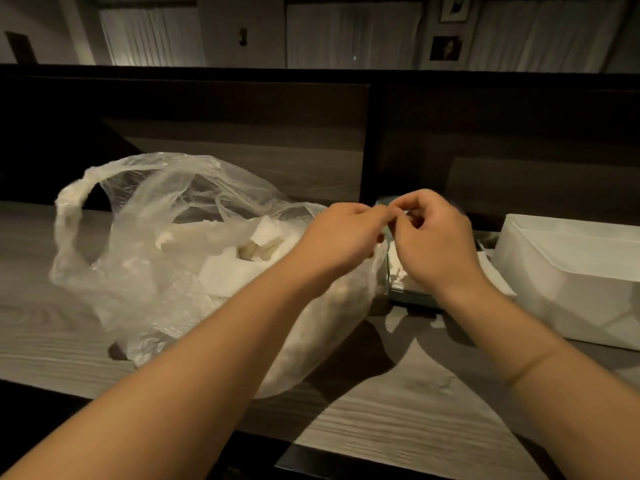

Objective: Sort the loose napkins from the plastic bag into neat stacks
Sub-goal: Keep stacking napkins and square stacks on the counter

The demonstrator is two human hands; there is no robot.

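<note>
Both hands, left hand (341, 237) and right hand (429, 237), meet fingertip to fingertip above the napkin stack (398, 271), seemingly pinching something; the bag (166, 244) sits close for easy reach.

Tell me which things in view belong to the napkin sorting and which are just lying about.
Belongs to the job:
plastic bag holding loose napkins
napkin stack under the hands
left hand and right hand, fingertips meeting above that stack

Just lying about:
white box at right
paper scraps on the counter
</note>
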